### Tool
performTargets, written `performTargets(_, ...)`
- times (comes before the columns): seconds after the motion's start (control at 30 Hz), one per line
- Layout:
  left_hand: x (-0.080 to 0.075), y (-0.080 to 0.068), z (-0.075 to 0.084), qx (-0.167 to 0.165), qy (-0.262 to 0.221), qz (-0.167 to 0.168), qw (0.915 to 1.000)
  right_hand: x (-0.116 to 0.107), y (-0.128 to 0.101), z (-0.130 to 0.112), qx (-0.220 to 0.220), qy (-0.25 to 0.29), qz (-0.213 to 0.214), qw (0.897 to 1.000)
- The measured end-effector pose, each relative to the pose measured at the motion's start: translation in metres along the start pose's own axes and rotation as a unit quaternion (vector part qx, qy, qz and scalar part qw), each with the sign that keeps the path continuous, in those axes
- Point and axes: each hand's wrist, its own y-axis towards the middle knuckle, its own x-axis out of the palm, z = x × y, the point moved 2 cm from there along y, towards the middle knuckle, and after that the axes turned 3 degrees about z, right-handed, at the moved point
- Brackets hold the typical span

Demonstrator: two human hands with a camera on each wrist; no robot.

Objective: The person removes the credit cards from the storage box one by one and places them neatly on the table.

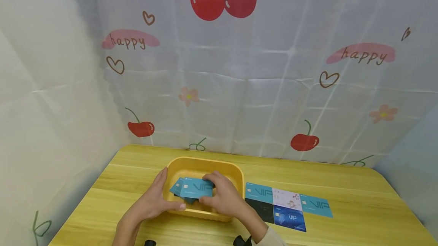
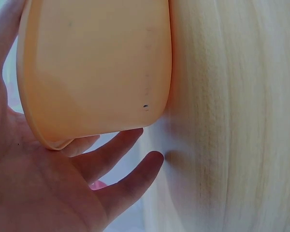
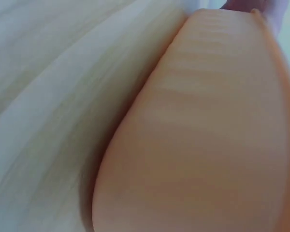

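Held card: a light-blue VIP card (image 1: 197, 188) is lying over the bin's interior at lower centre of the frame, its long axis running nearly level from left to right.
Card from grip: the card is extending leftward from the right grip (image 1: 224, 196), which is taking it by its right end; the free end is pointing toward the left side of the frame.
Right grip: thumb and fingers are pinching the card, the thumb at its lower edge and the fingertips at its upper edge.
Cards beneath: at least one other light-blue card (image 1: 176, 186) is showing from under the held card's left end, slanting to the lower right; whether the two are touching, I cannot tell.
Yellow bin: the yellow bin (image 1: 205, 159) is standing at lower centre, enclosing these cards.
Left grip: the left grip (image 1: 150, 202) is holding the bin's left side, thumb over the rim and fingers spreading along the outer wall.
Nearer hand: the right is the nearer one, already touching the card; the left thumb is resting near the free end, apart from it.
Laid-out cards: right of the bin, a light-blue card (image 1: 258, 192), a white card (image 1: 285, 198) and another light-blue card (image 1: 316, 205) are forming an upper row; a black card (image 1: 260, 210) and a dark-blue card (image 1: 289, 218) are lying below the first two.
Tabletop: the wood-grain tabletop (image 1: 359, 208) is carrying everything.
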Motion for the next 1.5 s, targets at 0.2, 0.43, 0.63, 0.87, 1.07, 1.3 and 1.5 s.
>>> performTargets(0.2,0.001,0.001,0.001,0.001,0.002,0.001,1.0000,-0.009,-0.014,-0.006,0.006,0.030,-0.001,1.000)
performTargets(0.43,0.001,0.000,0.001,-0.001,0.009,0.004,0.9999,-0.020,-0.031,-0.015,0.028,0.045,-0.016,0.998)
performTargets(0.63,0.001,0.000,0.000,-0.002,0.011,0.008,0.9999,-0.027,-0.044,-0.011,0.032,0.058,-0.008,0.998)
performTargets(0.87,0.000,0.000,0.001,-0.008,0.010,0.004,0.9999,-0.035,-0.054,-0.003,0.066,0.093,-0.016,0.993)
performTargets(1.07,0.001,0.001,0.000,-0.006,0.008,0.003,0.9999,-0.043,-0.062,0.002,0.066,0.082,-0.006,0.994)
performTargets(1.3,0.002,0.002,0.000,-0.015,0.010,0.000,0.9998,-0.051,-0.071,0.009,0.100,0.087,-0.003,0.991)
performTargets(1.5,0.001,0.001,0.000,-0.016,0.015,0.000,0.9998,-0.057,-0.079,0.015,0.101,0.097,0.000,0.990)
